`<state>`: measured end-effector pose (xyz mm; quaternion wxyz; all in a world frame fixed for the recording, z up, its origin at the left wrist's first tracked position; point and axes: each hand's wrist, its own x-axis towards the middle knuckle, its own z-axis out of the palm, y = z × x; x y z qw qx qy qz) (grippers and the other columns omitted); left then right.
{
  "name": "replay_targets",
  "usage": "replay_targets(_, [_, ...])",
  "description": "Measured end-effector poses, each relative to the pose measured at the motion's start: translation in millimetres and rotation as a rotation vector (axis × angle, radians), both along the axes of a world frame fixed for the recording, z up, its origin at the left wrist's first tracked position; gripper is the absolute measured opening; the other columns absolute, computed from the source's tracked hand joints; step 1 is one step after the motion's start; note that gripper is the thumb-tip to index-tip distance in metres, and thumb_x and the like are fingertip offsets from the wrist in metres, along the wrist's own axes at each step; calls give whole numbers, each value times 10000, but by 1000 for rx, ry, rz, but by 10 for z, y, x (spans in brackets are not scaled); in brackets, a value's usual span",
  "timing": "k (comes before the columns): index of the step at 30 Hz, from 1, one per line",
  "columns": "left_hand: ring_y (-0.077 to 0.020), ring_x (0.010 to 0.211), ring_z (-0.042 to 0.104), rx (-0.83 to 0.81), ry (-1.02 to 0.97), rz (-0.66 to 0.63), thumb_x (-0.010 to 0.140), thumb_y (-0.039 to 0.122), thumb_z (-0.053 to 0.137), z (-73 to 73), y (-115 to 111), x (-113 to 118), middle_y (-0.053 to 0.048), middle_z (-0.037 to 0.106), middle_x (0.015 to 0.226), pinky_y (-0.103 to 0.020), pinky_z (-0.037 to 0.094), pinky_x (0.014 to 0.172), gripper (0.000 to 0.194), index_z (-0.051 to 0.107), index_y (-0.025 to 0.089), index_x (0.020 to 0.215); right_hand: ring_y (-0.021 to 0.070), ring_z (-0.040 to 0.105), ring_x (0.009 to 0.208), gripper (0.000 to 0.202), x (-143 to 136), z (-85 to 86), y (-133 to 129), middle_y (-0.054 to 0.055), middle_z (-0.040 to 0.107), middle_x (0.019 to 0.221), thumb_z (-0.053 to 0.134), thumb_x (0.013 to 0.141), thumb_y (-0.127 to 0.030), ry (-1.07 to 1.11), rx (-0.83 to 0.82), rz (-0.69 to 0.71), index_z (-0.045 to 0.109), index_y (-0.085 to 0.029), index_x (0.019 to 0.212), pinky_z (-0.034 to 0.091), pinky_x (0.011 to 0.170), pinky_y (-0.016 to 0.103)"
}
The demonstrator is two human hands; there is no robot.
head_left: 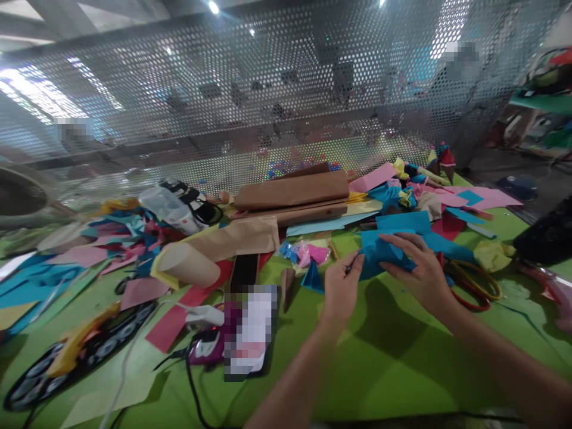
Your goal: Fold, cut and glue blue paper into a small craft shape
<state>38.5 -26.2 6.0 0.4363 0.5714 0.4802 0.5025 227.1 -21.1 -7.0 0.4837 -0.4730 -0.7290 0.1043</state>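
Observation:
A sheet of blue paper (pixel 379 256), partly folded or curled, is held above the table between my two hands. My left hand (pixel 343 283) pinches its left edge between thumb and fingers. On the opposite side my right hand (pixel 417 268) grips the sheet, fingers bent over its upper part and thumb beneath. Just left of my left hand lie a small folded blue paper piece (pixel 313 279) and a brown paper cone (pixel 287 286). A clear packet with pink and blue bows (pixel 308 253) sits behind them. More blue paper (pixel 404 222) lies beyond my hands.
Brown paper rolls (pixel 292 190) lie along the back, before a perforated metal screen (pixel 250 107). A pale paper roll (pixel 190 265), a dark phone (pixel 245 271), a lit phone (pixel 254 330) and a purple power strip (pixel 208 348) with cables are leftward. Coloured loops (pixel 473 292) lie right.

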Motion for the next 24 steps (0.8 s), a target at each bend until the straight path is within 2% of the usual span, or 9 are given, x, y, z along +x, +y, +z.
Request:
replay_targets(5, [-230, 920, 687, -2, 22, 78, 956, 399, 582, -24, 3, 4, -73, 784, 1047, -330, 526, 860, 348, 789, 164, 1110, 296, 583, 1161, 473, -17, 40, -36, 70, 581, 1245, 692, 921, -304, -22, 82, -41, 608, -422, 1371, 498, 1016, 502])
replay_targets(10, [-244, 970, 696, -14, 2, 78, 951, 415, 594, -58, 5, 7, -77, 782, 1097, -351, 531, 891, 369, 768, 169, 1163, 274, 589, 1162, 476, -18, 43, -26, 63, 574, 1233, 710, 908, -328, 72, -51, 38, 607, -397, 1368, 515, 998, 456])
replay_targets(14, [-244, 986, 697, -10, -14, 50, 960, 401, 582, -51, 6, 13, -73, 778, 1126, -353, 531, 906, 365, 761, 174, 1182, 285, 563, 1211, 481, 11, 28, 10, 66, 580, 1270, 726, 891, -335, 76, -41, -1, 619, -376, 1358, 476, 1046, 472])
replay_targets(20, [-234, 945, 704, 18, 17, 82, 963, 386, 582, -39, -7, 17, -57, 789, 1075, -344, 539, 875, 333, 774, 193, 1155, 256, 620, 1061, 407, -13, 42, -17, 55, 665, 1178, 707, 903, -309, 85, -48, 23, 649, -336, 1305, 533, 912, 400])
replay_targets(24, [-247, 1001, 713, 19, 5, 88, 953, 357, 603, -56, -17, 30, -66, 780, 1134, -367, 543, 922, 318, 765, 191, 1170, 270, 623, 1096, 424, -59, 52, -52, 59, 678, 1208, 722, 888, -307, 69, -62, 63, 642, -315, 1304, 529, 923, 400])
